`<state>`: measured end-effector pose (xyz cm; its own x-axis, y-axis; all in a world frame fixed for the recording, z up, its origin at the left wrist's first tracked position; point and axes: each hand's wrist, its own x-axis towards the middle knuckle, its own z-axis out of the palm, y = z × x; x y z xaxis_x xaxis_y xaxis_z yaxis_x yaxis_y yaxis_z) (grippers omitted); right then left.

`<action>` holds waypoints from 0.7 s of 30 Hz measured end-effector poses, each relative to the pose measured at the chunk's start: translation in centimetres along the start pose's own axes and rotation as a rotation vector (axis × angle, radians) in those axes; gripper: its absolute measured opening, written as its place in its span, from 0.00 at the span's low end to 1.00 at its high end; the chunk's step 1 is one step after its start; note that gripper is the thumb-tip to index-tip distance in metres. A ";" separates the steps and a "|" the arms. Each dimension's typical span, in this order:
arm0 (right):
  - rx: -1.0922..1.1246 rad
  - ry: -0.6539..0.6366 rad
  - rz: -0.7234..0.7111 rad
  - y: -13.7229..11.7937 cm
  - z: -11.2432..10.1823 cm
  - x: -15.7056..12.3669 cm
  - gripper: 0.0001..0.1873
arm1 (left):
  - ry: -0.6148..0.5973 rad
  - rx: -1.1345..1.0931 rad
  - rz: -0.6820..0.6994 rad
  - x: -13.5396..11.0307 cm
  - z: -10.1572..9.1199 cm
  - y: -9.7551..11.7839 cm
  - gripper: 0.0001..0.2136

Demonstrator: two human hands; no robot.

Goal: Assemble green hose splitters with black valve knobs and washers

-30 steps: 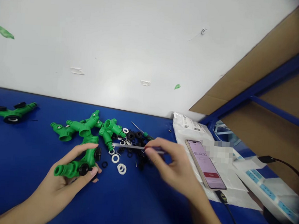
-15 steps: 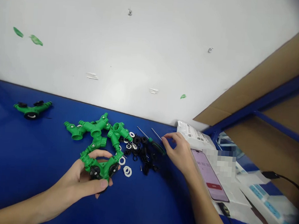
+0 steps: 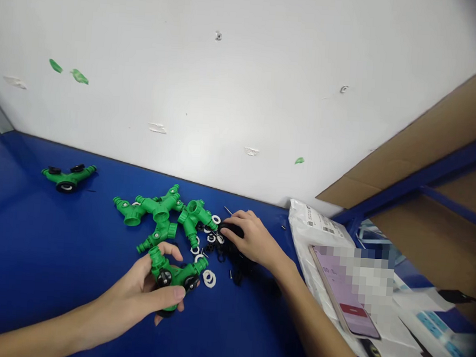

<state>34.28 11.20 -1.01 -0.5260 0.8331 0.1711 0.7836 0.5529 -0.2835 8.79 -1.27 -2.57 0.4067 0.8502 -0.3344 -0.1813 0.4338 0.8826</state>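
My left hand is closed round a green Y-shaped hose splitter with two black valve knobs, its two arms pointing up and outward. Over the pile of small black parts, my right hand has its fingers curled against something dark that I cannot make out. Only a thin metal shaft shows beyond those fingertips. White rings lie between the two hands, some among the black parts. Several green splitter bodies without knobs are heaped just beyond my left hand.
Farther left on the blue table lies another green splitter with black knobs. A phone rests on white plastic packaging at the right. A power strip is beyond it. The white wall borders the table's back.
My right hand has moved left from beside the screwdriver shafts onto the black parts and now covers the green screwdriver handle. My left hand still holds the splitter. The view has shifted slightly.
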 end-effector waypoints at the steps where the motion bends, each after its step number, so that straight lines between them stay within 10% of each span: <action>1: 0.013 -0.012 -0.003 -0.1 0.0 0.3 0.08 | 0.007 0.001 -0.001 0.0 0.0 0.0 0.22; 21: 0.182 0.117 0.027 0.3 0.2 -0.8 0.13 | -0.078 -0.153 0.074 0.4 -0.2 -0.2 0.17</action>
<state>34.87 10.71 -1.41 -0.4557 0.8493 0.2664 0.7184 0.5277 -0.4533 8.79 -0.95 -2.96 0.4540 0.8583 -0.2390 -0.3445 0.4165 0.8413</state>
